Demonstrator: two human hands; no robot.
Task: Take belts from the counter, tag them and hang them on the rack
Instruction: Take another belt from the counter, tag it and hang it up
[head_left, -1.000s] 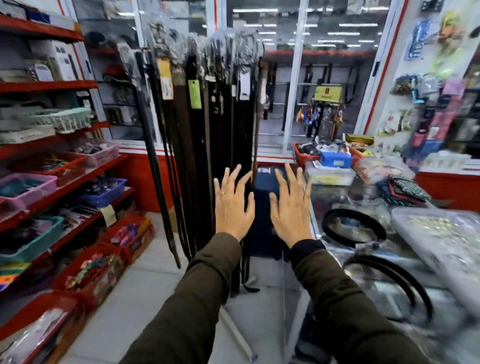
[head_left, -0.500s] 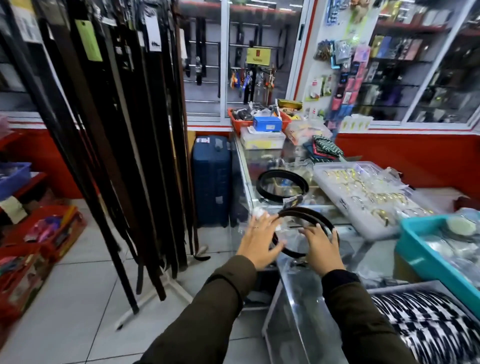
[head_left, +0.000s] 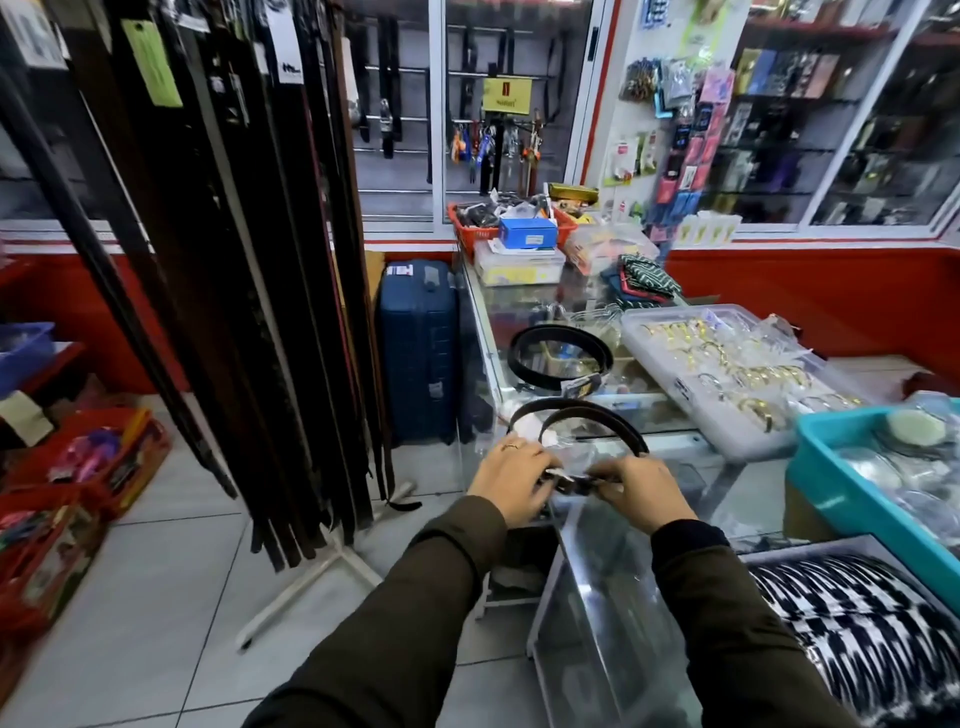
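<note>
A coiled dark belt (head_left: 587, 418) lies at the near corner of the glass counter (head_left: 670, 467). My left hand (head_left: 511, 475) and my right hand (head_left: 641, 491) both grip its near end at the buckle, lifting it off the glass. A second coiled black belt (head_left: 558, 358) with a tag lies further back on the counter. The belt rack (head_left: 317, 577) stands on the floor to the left, hung with several long dark belts (head_left: 249, 260), some carrying paper tags.
A clear box of gold buckles (head_left: 727, 374) and a teal tray (head_left: 852, 499) sit on the counter to the right. A blue suitcase (head_left: 418, 348) stands between rack and counter. Red bins (head_left: 67, 493) line the left floor. A striped item (head_left: 857, 623) lies near right.
The view swung from the rack to the counter. My hands moved from open in the air to the nearest coiled belt and closed on its buckle end.
</note>
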